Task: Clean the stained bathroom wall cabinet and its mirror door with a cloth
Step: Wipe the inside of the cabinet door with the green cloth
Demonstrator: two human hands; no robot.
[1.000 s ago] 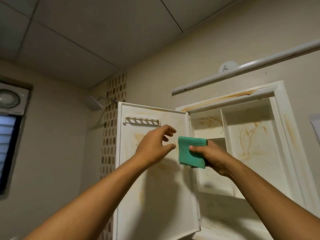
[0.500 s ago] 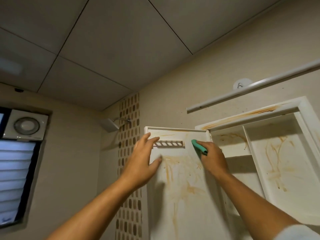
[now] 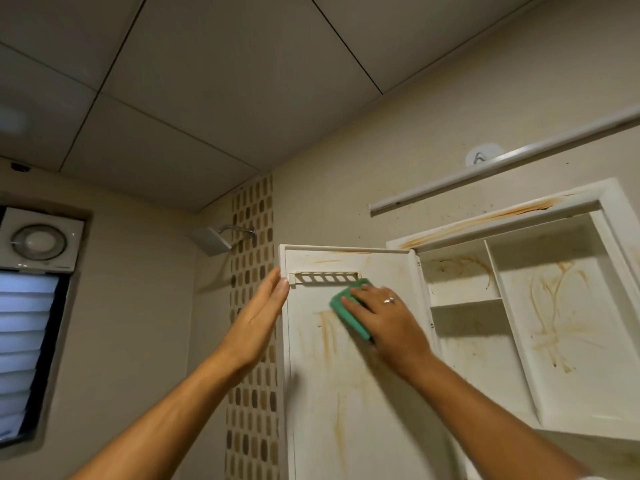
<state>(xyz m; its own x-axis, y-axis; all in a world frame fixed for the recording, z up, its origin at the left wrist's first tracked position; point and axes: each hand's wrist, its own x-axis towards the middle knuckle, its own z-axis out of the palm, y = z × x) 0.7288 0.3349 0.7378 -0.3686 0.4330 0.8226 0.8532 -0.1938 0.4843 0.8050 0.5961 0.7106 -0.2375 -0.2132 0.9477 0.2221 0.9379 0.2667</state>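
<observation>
The white wall cabinet hangs open at the right, its shelves and back streaked with orange-brown stains. Its door swings out to the left, showing a stained white inner face with a small slotted rack near the top; the mirror side is hidden. My right hand presses a green cloth flat against the door just under the rack. My left hand lies with straight fingers along the door's outer left edge, fingertips on the upper corner.
A white rail and a round wall hook sit above the cabinet. A shower head juts out beside a mosaic tile strip. A vent fan and louvred window are at far left.
The view has tilted up and the door has come closer. My right hand slid the cloth from the door's top right corner leftwards under the rack. My left hand shifted onto the door's left edge.
</observation>
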